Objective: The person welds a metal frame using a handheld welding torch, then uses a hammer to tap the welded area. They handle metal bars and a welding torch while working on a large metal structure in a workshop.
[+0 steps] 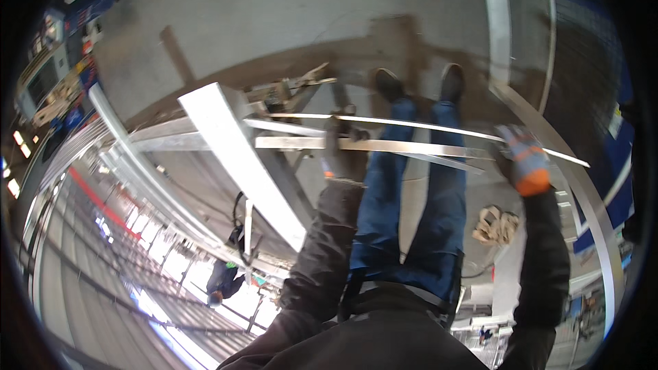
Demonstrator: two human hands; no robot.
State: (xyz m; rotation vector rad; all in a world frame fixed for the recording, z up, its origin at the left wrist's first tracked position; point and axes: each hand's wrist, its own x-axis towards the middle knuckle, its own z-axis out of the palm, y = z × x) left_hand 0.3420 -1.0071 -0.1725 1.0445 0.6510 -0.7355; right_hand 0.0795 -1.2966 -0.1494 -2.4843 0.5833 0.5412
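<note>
In front of my legs, a flat metal bar runs left to right. Just beyond it lies a long, thin bright metal strip. My left hand, in a dark glove, is closed around the flat bar near its left part; the fingers are partly blurred. At the bar's right end is my right hand, in a grey glove with an orange cuff. Its fingers are closed on the thin strip, which sticks out past the hand to the right. Whether it also grips the flat bar is hard to see.
A wide, bright metal beam slants to the left of my left arm, among other metal profiles. A metal frame stands at the right. Crumpled beige gloves or cloth lie near my right forearm. Another person is farther off, lower left.
</note>
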